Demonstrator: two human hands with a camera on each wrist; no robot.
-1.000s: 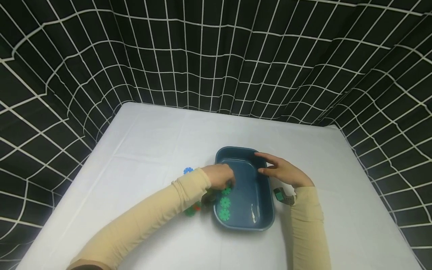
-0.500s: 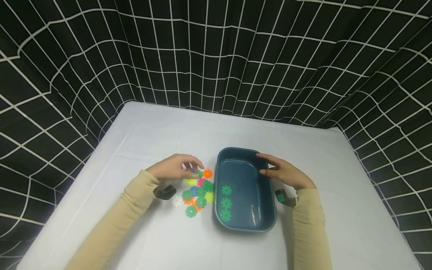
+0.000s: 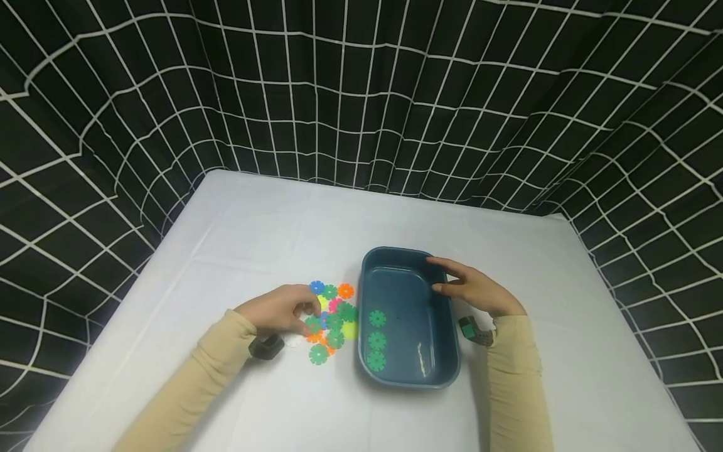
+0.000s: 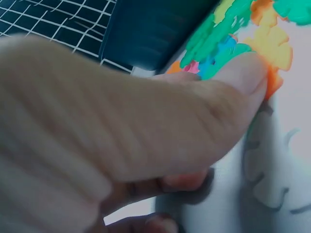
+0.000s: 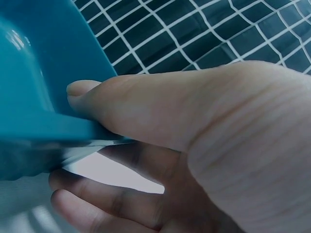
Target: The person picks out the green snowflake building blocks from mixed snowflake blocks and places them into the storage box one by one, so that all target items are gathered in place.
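Note:
A heap of notched plastic snowflake discs in several colours lies left of the blue-grey plastic basin (image 3: 409, 382). My left hand (image 3: 277, 307) reaches in at the heap's left edge, fingers bent and thumb apart from the index finger. Between those two fingertips shows a green snowflake disc (image 3: 312, 324). In the left wrist view the thumb (image 4: 240, 73) overlaps the green and orange discs, hiding part of them. My right hand (image 3: 477, 289) grips the basin's right wall, with the thumb (image 5: 87, 92) inside and the other fingers outside.
Three green discs (image 3: 377, 341) lie in a row along the basin's left side. A pale clear disc (image 3: 294, 339) sits beside the left wrist camera (image 3: 267, 347). White cloth (image 3: 226, 207) covers the table, and a black curtain with a white grid (image 3: 361, 94) surrounds it.
My left hand came out of the basin to the top of the heap, then moved down and left to the heap's left edge. My right hand stays at the basin wall.

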